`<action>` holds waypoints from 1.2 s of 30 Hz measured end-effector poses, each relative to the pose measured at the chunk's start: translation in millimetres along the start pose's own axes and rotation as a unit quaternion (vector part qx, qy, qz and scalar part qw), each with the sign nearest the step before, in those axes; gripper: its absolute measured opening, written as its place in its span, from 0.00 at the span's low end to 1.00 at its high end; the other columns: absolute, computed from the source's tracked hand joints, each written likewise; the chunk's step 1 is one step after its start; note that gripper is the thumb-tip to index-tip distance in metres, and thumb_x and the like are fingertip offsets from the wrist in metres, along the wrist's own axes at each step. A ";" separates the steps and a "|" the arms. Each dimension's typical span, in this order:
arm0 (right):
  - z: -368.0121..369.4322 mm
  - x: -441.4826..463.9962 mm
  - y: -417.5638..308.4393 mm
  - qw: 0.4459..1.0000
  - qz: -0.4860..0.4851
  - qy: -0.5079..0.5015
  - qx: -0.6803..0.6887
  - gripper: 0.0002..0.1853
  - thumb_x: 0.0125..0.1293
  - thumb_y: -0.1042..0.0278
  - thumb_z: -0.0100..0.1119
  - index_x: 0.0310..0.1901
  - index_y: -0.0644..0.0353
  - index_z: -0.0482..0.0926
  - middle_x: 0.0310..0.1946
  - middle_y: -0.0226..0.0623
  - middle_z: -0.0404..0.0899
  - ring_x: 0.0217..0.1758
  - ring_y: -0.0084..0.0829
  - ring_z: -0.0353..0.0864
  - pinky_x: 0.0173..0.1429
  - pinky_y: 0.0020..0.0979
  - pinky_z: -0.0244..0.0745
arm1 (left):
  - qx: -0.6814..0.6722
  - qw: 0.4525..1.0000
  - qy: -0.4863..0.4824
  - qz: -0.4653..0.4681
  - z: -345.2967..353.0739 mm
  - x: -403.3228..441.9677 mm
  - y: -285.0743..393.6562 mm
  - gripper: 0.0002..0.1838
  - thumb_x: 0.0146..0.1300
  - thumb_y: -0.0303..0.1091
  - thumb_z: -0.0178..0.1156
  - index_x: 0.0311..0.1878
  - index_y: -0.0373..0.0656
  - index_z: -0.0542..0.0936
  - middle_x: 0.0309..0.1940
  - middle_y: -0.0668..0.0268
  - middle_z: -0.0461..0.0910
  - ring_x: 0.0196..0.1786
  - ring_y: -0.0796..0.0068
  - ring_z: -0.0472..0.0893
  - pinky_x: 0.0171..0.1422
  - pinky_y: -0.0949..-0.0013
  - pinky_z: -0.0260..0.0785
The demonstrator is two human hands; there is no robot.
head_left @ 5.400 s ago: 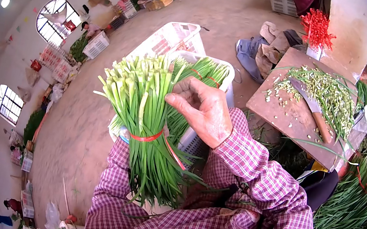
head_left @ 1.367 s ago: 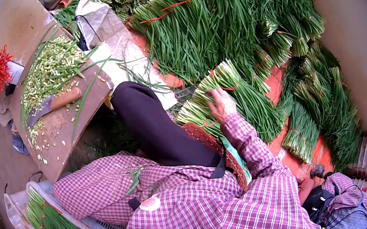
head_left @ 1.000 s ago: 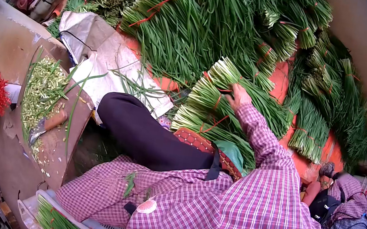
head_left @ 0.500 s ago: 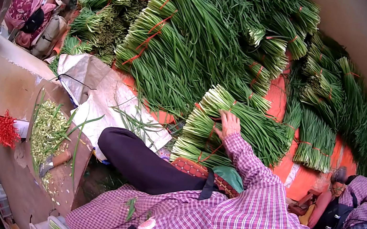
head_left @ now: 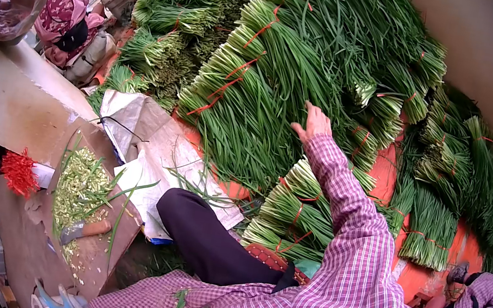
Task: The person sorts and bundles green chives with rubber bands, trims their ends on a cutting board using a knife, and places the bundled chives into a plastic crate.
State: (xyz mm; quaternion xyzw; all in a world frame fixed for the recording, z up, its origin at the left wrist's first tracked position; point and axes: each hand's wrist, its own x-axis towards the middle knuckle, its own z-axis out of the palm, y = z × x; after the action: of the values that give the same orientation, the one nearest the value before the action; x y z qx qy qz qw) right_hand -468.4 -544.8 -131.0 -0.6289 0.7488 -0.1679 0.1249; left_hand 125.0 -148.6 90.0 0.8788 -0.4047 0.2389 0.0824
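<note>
My right hand (head_left: 314, 123) is open, its thumb held away from the fingers. It is over the leaves of the large pile of green stalks (head_left: 283, 88), just above a smaller stack of bundles (head_left: 295, 211) tied with red bands, and nothing shows in its grasp. What looks like my left hand (head_left: 60, 303), in a light-blue glove, is at the bottom left edge with fingers apart, partly cut off. No item is visible in it.
A board (head_left: 113, 249) at the left bears chopped stalks (head_left: 84, 182) and a knife (head_left: 87, 230). Red ties (head_left: 20, 172) hang beside it. More bundles (head_left: 430, 227) lie on orange sheeting. Part of another person (head_left: 479, 301) shows at the lower right.
The view has turned from the crates to the pile. My right hand has left the smaller stack and moved up to the large pile. The light-blue glove has come into view at bottom left.
</note>
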 end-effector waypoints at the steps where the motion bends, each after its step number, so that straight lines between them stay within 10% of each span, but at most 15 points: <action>1: -7.6 27.2 -16.6 1.000 -0.009 0.026 -0.001 0.45 0.56 0.51 0.69 0.71 0.56 0.55 0.64 0.42 0.66 0.68 0.40 0.65 0.73 0.43 0.56 | 0.015 1.000 -0.004 -0.010 2.0 5.0 2.5 0.40 0.57 0.54 0.67 0.71 0.52 0.64 0.61 0.48 0.72 0.61 0.51 0.74 0.66 0.51 0.65; 12: -4.3 242.3 -72.8 0.991 0.082 0.033 -0.103 0.63 0.44 0.39 0.76 0.76 0.48 0.44 0.72 0.40 0.55 0.73 0.42 0.58 0.74 0.48 0.54 | -0.128 0.991 -0.005 -0.044 24.1 37.3 13.0 0.37 0.62 0.44 0.64 0.70 0.41 0.62 0.58 0.46 0.74 0.57 0.46 0.75 0.62 0.52 0.69; 19: -10.8 236.9 -66.5 0.992 0.108 0.062 0.029 0.45 0.46 0.55 0.71 0.66 0.56 0.61 0.59 0.50 0.70 0.64 0.47 0.69 0.69 0.47 0.63 | 0.018 0.988 -0.102 -0.112 36.3 57.4 49.7 0.40 0.62 0.41 0.65 0.74 0.47 0.57 0.66 0.44 0.66 0.60 0.46 0.73 0.63 0.53 0.69; 22: -23.7 184.0 -64.4 0.986 0.049 0.133 0.088 0.40 0.46 0.58 0.69 0.62 0.62 0.65 0.55 0.50 0.73 0.60 0.45 0.73 0.65 0.41 0.68 | -0.269 0.963 0.009 0.016 100.0 60.4 29.3 0.39 0.59 0.30 0.63 0.73 0.36 0.58 0.69 0.52 0.64 0.68 0.59 0.66 0.71 0.58 0.61; 30: -62.5 -31.6 -106.3 0.915 -0.179 0.219 0.289 0.35 0.42 0.67 0.65 0.56 0.67 0.69 0.47 0.52 0.74 0.52 0.51 0.76 0.58 0.41 0.71 | -0.615 0.737 -0.251 0.128 72.0 43.7 260.9 0.47 0.54 0.40 0.71 0.73 0.36 0.57 0.68 0.51 0.65 0.69 0.63 0.67 0.59 0.67 0.72; 33: -87.7 -90.9 -162.3 0.890 -0.252 0.167 0.343 0.35 0.41 0.69 0.65 0.56 0.67 0.68 0.43 0.51 0.73 0.48 0.52 0.76 0.55 0.41 0.72 | -0.706 0.627 -0.301 0.135 56.9 41.7 317.4 0.55 0.48 0.50 0.73 0.75 0.38 0.54 0.70 0.50 0.62 0.74 0.58 0.60 0.76 0.58 0.49; 36: -102.4 -139.5 -226.1 0.831 -0.355 0.144 0.403 0.36 0.39 0.71 0.67 0.56 0.65 0.69 0.40 0.49 0.71 0.43 0.50 0.75 0.50 0.42 0.72 | -0.813 0.521 -0.256 0.050 17.3 49.7 331.2 0.45 0.54 0.43 0.69 0.71 0.40 0.59 0.62 0.61 0.69 0.60 0.72 0.72 0.62 0.69 0.67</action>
State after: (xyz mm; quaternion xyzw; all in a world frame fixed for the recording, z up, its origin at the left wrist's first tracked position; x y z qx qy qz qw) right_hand -280.9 -432.4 51.4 -0.7135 0.3498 -0.5767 0.1897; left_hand -89.8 -405.9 83.0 0.4317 -0.4699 -0.4252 0.6419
